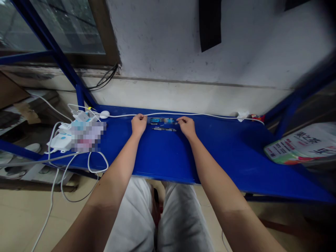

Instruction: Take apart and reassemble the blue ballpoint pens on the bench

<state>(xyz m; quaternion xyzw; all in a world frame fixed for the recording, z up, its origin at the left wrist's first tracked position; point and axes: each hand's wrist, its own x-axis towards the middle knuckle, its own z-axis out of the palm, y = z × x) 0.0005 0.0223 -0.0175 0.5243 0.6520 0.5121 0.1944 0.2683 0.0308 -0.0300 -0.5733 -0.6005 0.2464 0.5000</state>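
Note:
Several blue-and-clear pens (163,120) lie side by side, in what looks like a see-through pack, near the back of the blue table. At the pack's left end is my left hand (139,125), its fingers curled and pinched together. My right hand (187,126) has thumb and finger closed at the right end. Fine detail at the fingertips is too small to make out clearly. One grey pen (164,129) rests on the tabletop just in front of the pack, lying crosswise and touched by neither hand.
A white cable (204,114) runs along the back of the blue table (162,157). White power strips and plugs (61,140) crowd the left end, with loose cords hanging down. A printed plastic bag (301,143) lies at the right, and a small red wrapper (257,117) at the back right.

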